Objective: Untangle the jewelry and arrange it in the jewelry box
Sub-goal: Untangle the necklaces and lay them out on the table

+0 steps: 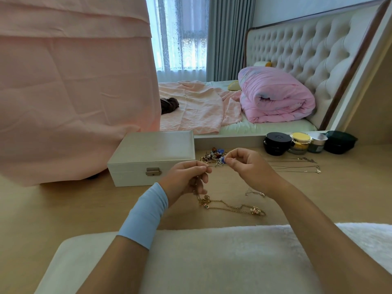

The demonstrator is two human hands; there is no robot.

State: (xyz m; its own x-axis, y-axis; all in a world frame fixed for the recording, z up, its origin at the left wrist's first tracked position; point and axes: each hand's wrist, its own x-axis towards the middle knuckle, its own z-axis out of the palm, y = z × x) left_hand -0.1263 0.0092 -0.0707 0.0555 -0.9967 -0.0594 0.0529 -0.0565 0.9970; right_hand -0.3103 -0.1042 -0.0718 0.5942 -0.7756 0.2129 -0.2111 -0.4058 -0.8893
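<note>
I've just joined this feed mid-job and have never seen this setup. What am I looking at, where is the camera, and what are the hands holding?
There is no machine here. One camera worn on a person's head looks forward and down at their two bare hands over a wooden desk. The left hand, above a blue wristband, grips a gold chain that trails onto the desk. The right hand pinches a small blue-beaded piece; whether it joins the chain is too fine to tell. The white jewelry box sits closed on the left. Behind the hands lies a tangled jewelry pile. Thin necklaces lie stretched out to the right, near some cosmetic jars.
</note>
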